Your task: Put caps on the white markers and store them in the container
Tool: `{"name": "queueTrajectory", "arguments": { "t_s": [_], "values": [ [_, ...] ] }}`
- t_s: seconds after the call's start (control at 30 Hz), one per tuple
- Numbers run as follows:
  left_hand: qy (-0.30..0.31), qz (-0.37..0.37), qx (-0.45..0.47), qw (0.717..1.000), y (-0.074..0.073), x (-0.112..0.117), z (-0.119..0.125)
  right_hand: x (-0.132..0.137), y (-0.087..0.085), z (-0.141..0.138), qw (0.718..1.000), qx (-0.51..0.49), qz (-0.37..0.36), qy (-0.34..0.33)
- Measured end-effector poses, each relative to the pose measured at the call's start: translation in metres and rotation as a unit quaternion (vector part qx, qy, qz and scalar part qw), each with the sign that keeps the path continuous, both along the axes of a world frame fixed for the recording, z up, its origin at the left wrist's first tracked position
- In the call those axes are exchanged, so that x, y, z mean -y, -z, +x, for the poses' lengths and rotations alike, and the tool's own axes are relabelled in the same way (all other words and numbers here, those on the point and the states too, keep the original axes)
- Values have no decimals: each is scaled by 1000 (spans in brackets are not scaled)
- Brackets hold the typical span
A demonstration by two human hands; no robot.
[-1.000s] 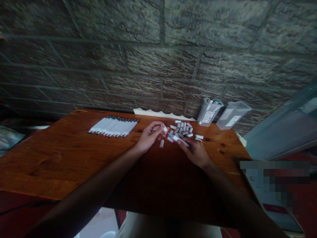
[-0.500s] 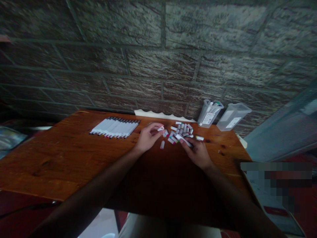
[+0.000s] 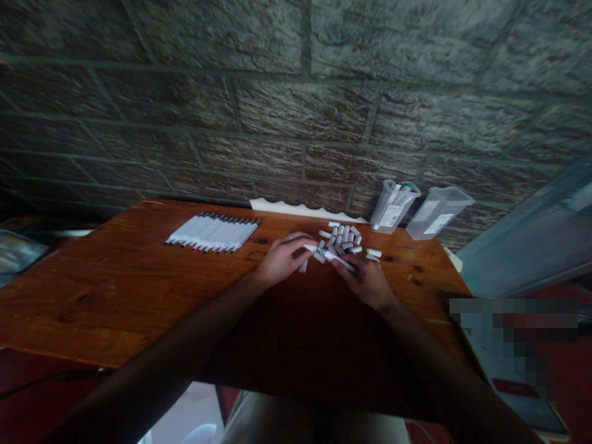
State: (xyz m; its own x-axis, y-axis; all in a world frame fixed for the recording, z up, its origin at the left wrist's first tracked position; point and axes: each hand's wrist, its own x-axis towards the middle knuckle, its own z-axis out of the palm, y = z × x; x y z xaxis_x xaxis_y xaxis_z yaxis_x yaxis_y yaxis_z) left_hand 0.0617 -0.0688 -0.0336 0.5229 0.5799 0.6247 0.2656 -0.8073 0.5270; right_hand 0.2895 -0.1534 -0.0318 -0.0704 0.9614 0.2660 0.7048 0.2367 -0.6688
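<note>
My left hand (image 3: 282,259) is closed, pinching a white marker cap (image 3: 309,247) between thumb and fingers. A white marker (image 3: 341,261) lies in the closed grip of my right hand (image 3: 369,280), its tip pointing left at the cap. Whether cap and tip touch, I cannot tell. Just beyond both hands is a loose pile of white caps (image 3: 343,236) with coloured ends. One more cap (image 3: 303,266) lies close under my left fingers, partly covered. To the left, several white markers (image 3: 215,232) are laid side by side in a row.
Two clear plastic containers stand at the back right: one container (image 3: 392,213) holds a few markers, the other container (image 3: 435,216) is labelled too. A wavy white strip (image 3: 305,211) runs along the wooden table's (image 3: 92,296) back edge, against the stone-block wall (image 3: 272,111).
My left hand has turned and brought its cap right up to the marker's tip. My right hand keeps hold of the marker in nearly the same place. The view has shifted slightly.
</note>
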Motion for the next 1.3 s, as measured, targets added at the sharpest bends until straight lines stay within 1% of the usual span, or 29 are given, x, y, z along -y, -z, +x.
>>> {"name": "queueTrajectory", "arguments": {
  "t_s": [0.17,0.27,0.33,0.43,0.5,0.6,0.7,0.9,1.03,1.17,1.3],
  "values": [
    [37,-20,-41,998,1,8,6,-1,2,1,1000,-7,-10,-3],
    [55,-32,-57,996,-1,12,7,0,0,1,1000,-16,-3,6],
    [44,-38,-55,997,-2,12,5,0,-2,1,1000,-18,2,16],
    [-3,-46,-25,999,-4,7,1,1,-6,2,999,-25,12,30],
    [-21,-51,-7,998,-2,3,-1,1,-7,2,998,-38,23,34],
    [-26,-58,-3,998,1,0,-1,1,-7,2,997,-51,40,33],
    [-28,-72,-13,997,3,0,0,0,-5,1,998,-42,37,29],
    [-54,-103,-5,993,-1,2,-1,0,-5,3,998,-46,29,26],
    [-38,-98,-3,994,0,2,-1,0,-4,3,999,-32,27,13],
    [-14,-81,-31,996,2,2,0,1,-5,3,999,-21,22,-9],
    [74,-86,-73,991,-1,5,0,2,-7,6,998,-18,13,-58]
  ]
}}
